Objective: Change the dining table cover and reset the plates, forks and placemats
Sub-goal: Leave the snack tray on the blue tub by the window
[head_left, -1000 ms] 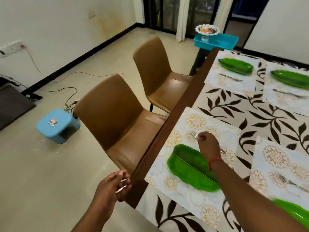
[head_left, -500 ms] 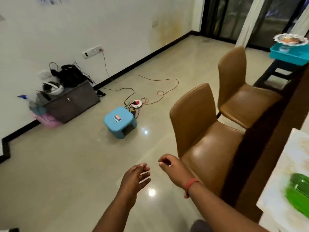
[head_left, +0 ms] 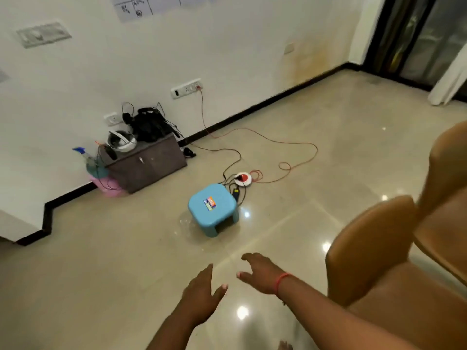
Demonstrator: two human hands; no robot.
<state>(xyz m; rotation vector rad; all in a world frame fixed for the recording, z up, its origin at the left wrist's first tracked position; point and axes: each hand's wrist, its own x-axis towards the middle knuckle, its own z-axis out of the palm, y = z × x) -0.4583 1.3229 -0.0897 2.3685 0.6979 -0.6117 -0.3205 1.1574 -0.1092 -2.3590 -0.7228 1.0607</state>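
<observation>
The dining table, its cover, plates, forks and placemats are all out of view. I face the tiled floor to the left of the table. My left hand (head_left: 202,293) hangs over the floor with fingers straight, holding nothing. My right hand (head_left: 262,272), with a red thread on the wrist, is held beside it, fingers relaxed and spread, also holding nothing. The two hands are close together but apart.
Two brown chairs (head_left: 374,251) stand at the right edge. A small blue stool (head_left: 213,207) sits on the floor ahead, beside a round white-and-red extension socket (head_left: 243,178) with orange cable. A dark box (head_left: 146,162) with gear on top stands against the wall.
My view swung left, away from the table, which has left the frame. My right hand let go of the fork and came beside the left hand; both now hold nothing.
</observation>
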